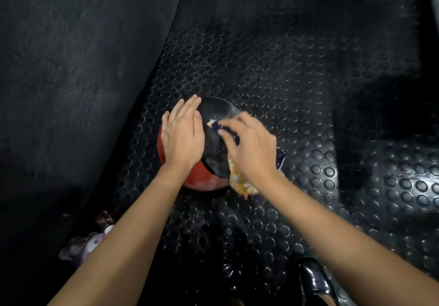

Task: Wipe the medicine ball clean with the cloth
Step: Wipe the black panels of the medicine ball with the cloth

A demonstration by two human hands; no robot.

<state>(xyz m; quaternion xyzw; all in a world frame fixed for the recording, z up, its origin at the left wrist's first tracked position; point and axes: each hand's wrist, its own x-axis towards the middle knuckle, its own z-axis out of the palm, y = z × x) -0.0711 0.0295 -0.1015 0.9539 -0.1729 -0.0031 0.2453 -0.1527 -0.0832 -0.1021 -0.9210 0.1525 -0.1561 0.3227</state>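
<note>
Down at the centre of my view the medicine ball [213, 144], red and black, sits on the studded rubber floor [273, 72], and I have both hands on it. My left hand [183, 137] lies flat and released, fingers straight, across the ball's 9 o'clock side; it grips nothing. I judge it is there as a brace, since a round ball on rubber will roll away once I push a cloth across it. My right hand [249, 146] is clenched around the cloth [240, 182], a patterned rag in blue, white and orange, pressing a bunched part against the black panel at about 3 o'clock. The rest of the cloth hangs loose below my wrist toward 5 o'clock, touching the ball's lower edge and reaching down toward the floor.

Holding the rag bunched gives me a firm pad under the fingertips, which suits scrubbing a textured surface. The black panel shows pale specks near 12 o'clock, so I take the wiping to be under way, not finished; the red part under my left palm is hidden and I cannot say how clean it is.

At 7 o'clock, well apart, lies a purple soft toy [83, 246], blurred. A glossy black shoe [313, 279] shows at 5 o'clock.
</note>
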